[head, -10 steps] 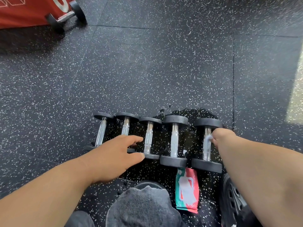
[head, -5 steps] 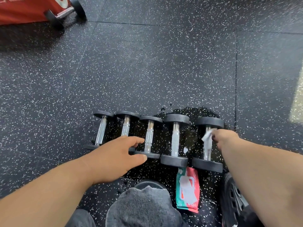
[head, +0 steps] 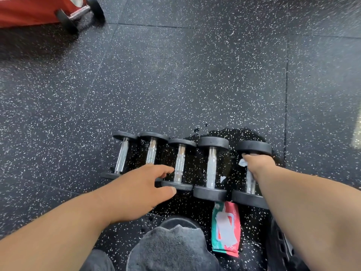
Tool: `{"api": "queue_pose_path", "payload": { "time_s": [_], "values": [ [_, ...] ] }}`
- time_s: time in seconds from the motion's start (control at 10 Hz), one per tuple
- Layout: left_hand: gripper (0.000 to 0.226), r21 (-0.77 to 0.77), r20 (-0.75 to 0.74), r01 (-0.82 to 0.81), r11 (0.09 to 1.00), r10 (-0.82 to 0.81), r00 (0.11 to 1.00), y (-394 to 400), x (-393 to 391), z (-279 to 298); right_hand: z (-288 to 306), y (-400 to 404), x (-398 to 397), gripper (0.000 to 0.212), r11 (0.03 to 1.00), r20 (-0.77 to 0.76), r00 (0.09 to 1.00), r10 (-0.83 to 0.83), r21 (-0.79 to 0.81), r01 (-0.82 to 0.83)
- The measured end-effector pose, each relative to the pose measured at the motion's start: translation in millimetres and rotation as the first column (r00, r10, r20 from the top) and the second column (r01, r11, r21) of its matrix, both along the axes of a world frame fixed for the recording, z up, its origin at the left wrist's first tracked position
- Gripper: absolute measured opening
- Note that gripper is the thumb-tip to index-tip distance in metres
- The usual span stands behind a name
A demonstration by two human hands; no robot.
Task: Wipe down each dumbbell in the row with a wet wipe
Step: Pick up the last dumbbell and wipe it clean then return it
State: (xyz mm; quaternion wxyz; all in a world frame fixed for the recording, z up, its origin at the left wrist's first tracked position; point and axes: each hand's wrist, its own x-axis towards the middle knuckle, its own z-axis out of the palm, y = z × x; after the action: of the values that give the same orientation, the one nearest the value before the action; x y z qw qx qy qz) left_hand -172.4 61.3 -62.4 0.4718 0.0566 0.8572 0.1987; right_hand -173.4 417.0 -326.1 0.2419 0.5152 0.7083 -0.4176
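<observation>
Change: since half a second ago the right hand has slid the wet wipe up the bar toward the far head of the rightmost dumbbell; the left hand has barely shifted
Task's thing: five dumbbells lie side by side on the floor, bars pointing away from the person, the rightmost one under the wipe
Wipe: a small white wad, only a corner showing at the thumb side of the right hand, against the top of the chrome bar just below the far head
Progress: I judge the wiping to be on the rightmost dumbbell; the floor under the two right-hand dumbbells looks dark and wet, but nothing shows for certain which of the others are done, so up to four may be left
Right hand: fingers curled round the bar with the wipe pinched against it
Left hand: fingers loosely spread and relaxed, holding nothing, over the near ends of the second dumbbell and third dumbbell; whether it touches them I cannot tell
Nearby: a red and green wipes packet lies just behind the row, beside a grey towel
Farther off: one more dumbbell against a red mat, well apart
</observation>
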Motion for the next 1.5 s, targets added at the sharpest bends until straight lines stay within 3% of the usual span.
{"api": "queue_pose_path", "payload": {
  "time_s": [0.2, 0.3, 0.4, 0.5, 0.7, 0.8, 1.0, 1.1, 1.3, 1.4, 1.5],
  "values": [
    [0.058, -0.024, 0.043, -0.010, 1.000, 0.011, 0.999, 2.2, 0.4, 6.2, -40.8, 11.8, -10.7, 0.044, 0.997, 0.060, 0.996, 0.073, -0.023, -0.072],
    [0.058, -0.024, 0.067, -0.035, 0.999, 0.037, 0.997, 3.2, 1.1, 9.1, -43.9, 10.4, -12.3, 0.024, 0.993, 0.064, 0.997, -0.043, -0.108, 0.050],
    [0.058, -0.021, 0.061, -0.035, 0.999, 0.036, 0.997, 0.0, 2.4, 9.9, -32.8, 1.1, 1.2, 0.017, 0.984, -0.027, 0.993, -0.117, -0.142, 0.112],
    [0.058, -0.008, 0.078, -0.058, 0.998, 0.059, 0.995, -0.1, 3.0, 11.7, -19.8, -1.4, 7.3, 0.020, 0.995, -0.092, 0.991, -0.094, -0.053, 0.090],
    [0.058, -0.053, 0.068, -0.023, 0.998, 0.026, 0.997, -7.8, 6.1, 24.8, 14.8, -26.4, 10.6, 0.040, 0.970, 0.019, 0.973, 0.230, 0.082, -0.231],
    [0.060, -0.055, 0.036, -0.013, 0.998, 0.015, 0.999, -13.4, 9.1, 31.9, 22.4, -31.1, 8.2, 0.029, 0.946, 0.020, 0.961, 0.276, 0.174, -0.275],
    [0.059, -0.039, -0.026, -0.022, 0.999, 0.021, 0.999, -25.7, 22.7, 44.3, 60.2, -29.5, -11.3, 0.018, 0.782, 0.023, 0.845, 0.534, 0.366, -0.505],
    [0.059, -0.065, -0.076, -0.001, 0.998, -0.004, 0.997, -30.5, 34.6, 56.8, 91.0, -37.6, -9.1, 0.012, 0.804, 0.023, 0.874, 0.486, 0.382, -0.457],
    [0.061, -0.101, -0.194, 0.029, 0.994, -0.048, 0.980, -40.1, 65.1, 79.5, 145.6, -57.1, 10.7, 0.026, 0.821, -0.097, 0.865, 0.492, 0.383, -0.424],
    [0.065, -0.094, -0.233, -0.003, 0.996, -0.019, 0.972, -49.0, 85.1, 85.4, 165.1, -74.7, 23.7, 0.026, 0.751, -0.059, 0.814, 0.578, 0.428, -0.502],
    [0.063, -0.079, -0.252, -0.046, 0.996, 0.024, 0.967, -52.8, 112.9, 92.9, 184.3, -91.1, 43.2, 0.034, 0.925, -0.362, 0.872, 0.329, 0.309, -0.221]
  ]
}}
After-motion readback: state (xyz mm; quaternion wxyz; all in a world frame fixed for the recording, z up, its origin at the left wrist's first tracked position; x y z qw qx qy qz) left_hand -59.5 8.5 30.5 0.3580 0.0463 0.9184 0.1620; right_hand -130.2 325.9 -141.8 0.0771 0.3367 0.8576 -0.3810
